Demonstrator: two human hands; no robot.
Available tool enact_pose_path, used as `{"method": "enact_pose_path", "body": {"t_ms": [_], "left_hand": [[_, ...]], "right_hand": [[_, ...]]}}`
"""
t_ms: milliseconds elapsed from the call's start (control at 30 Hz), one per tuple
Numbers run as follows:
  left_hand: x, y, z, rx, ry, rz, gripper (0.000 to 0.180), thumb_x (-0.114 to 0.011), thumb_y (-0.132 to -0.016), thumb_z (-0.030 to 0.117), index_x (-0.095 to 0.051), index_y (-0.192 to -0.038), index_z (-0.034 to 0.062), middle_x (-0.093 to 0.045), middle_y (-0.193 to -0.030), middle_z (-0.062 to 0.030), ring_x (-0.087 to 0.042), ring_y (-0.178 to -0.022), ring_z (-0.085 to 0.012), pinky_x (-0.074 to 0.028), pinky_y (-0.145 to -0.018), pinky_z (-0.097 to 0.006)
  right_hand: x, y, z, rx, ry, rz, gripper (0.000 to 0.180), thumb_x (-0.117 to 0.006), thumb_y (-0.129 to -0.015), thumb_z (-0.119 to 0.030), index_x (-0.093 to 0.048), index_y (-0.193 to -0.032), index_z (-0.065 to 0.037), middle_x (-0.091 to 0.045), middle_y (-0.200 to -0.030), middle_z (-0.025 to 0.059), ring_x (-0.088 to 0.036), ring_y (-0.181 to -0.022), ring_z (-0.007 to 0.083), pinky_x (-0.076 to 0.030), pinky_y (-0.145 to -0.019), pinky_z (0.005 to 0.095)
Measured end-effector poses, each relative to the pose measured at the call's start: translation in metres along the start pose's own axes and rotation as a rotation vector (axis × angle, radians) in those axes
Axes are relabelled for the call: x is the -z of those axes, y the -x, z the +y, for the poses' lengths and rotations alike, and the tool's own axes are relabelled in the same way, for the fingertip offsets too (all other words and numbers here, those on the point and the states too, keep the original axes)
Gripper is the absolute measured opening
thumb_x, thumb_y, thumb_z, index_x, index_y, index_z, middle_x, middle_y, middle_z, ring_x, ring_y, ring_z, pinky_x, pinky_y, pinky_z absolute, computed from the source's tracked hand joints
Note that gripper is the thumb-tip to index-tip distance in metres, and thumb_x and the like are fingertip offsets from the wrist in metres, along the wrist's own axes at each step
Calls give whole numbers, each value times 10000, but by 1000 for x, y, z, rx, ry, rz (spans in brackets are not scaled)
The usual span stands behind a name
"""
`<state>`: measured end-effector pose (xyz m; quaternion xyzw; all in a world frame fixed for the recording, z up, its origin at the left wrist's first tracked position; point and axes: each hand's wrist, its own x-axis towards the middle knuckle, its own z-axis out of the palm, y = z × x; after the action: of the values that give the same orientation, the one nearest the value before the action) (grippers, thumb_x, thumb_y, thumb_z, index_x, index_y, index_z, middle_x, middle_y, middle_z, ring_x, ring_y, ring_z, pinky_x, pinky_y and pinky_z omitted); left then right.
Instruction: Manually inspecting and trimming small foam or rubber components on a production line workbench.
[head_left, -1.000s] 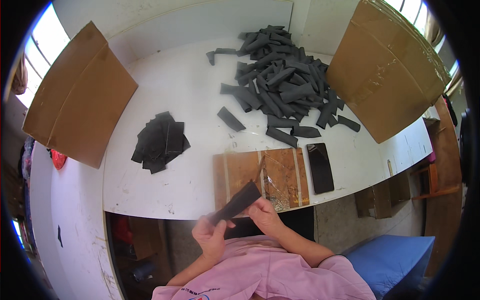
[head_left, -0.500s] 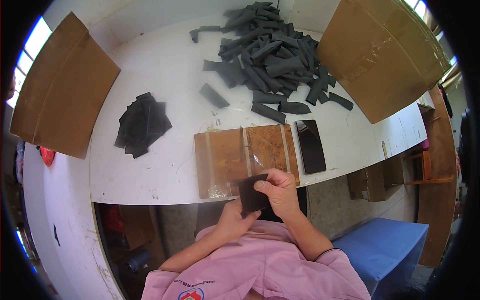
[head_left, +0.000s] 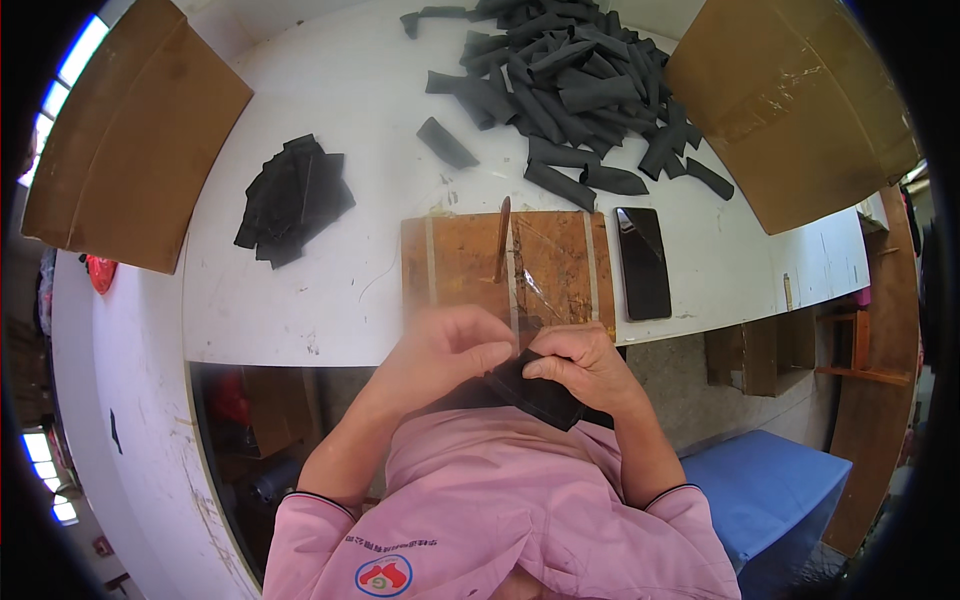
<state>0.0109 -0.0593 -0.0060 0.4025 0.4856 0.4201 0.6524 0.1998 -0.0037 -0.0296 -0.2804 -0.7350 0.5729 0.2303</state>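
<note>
A folded piece of black fabric (head_left: 545,392) hangs over my lap, just off the table's front edge. My right hand (head_left: 588,362) is closed on its upper right edge, thumb on top. At its upper left edge is my left hand (head_left: 435,350), blurred, with thumb and fingers pinched together at the fabric. Beyond my hands lies a brown wooden board (head_left: 455,262) with strips of pale tape across it. A thin brown pointed thing (head_left: 502,240) stands out over the board; its kind is unclear.
A heap of dark grey fabric tubes (head_left: 570,85) fills the back of the white table (head_left: 290,320). A flat stack of black pieces (head_left: 293,205) lies at left, a phone (head_left: 643,262) right of the board. Cardboard boxes (head_left: 135,130) flank both sides; a blue-covered block (head_left: 765,490) stands lower right.
My left hand has moved from below the fabric up to its upper left edge. The fabric now slants down to the right. My view has shifted, and the brown pointed thing now shows.
</note>
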Motion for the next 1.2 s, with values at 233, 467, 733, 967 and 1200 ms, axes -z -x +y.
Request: {"method": "enact_pose_path", "body": {"t_ms": [233, 467, 733, 967, 1200], "left_hand": [[4, 2, -4, 102, -39, -104, 122, -613, -762, 37, -595, -872, -13, -584, -752, -8, -516, -660, -47, -431, -606, -179], [5, 6, -8, 55, -279, -94, 98, -551, -753, 1, -583, -843, -23, -576, -723, -19, -501, -662, -63, -412, -601, -207], [-2, 16, -20, 71, -88, 7, 48, -555, -755, -14, -569, -801, -20, -544, -688, 20, -452, -625, -24, -374, -557, -163], [-8, 36, -21, -135, 85, 416, 63, -552, -746, -58, -578, -771, -6, -555, -662, 16, -486, -593, -42, -391, -524, -174], [-31, 15, -44, -274, -89, 679, 57, -596, -735, 2, -568, -781, -17, -554, -626, -25, -498, -566, -57, -402, -502, -193]], "right_hand": [[3, -5, -1, 16, 96, -131, 154, -626, -693, -123, -569, -699, 20, -517, -607, 94, -513, -556, 221, -402, -528, 301], [-1, -8, -1, -7, 65, -149, 168, -639, -678, -127, -563, -681, 23, -532, -611, 104, -523, -556, 231, -407, -527, 300], [-4, -8, -2, 47, 202, -152, 187, -629, -695, -174, -574, -718, 4, -551, -662, 118, -545, -616, 287, -416, -554, 341], [-7, -10, 11, 82, 405, 388, 85, -611, -704, -72, -574, -736, -2, -554, -714, 122, -542, -663, 282, -433, -567, 344], [-34, 1, -17, 116, -3, 383, 227, -689, -636, -33, -572, -825, 12, -533, -750, 66, -514, -635, 122, -419, -550, 226]]}}
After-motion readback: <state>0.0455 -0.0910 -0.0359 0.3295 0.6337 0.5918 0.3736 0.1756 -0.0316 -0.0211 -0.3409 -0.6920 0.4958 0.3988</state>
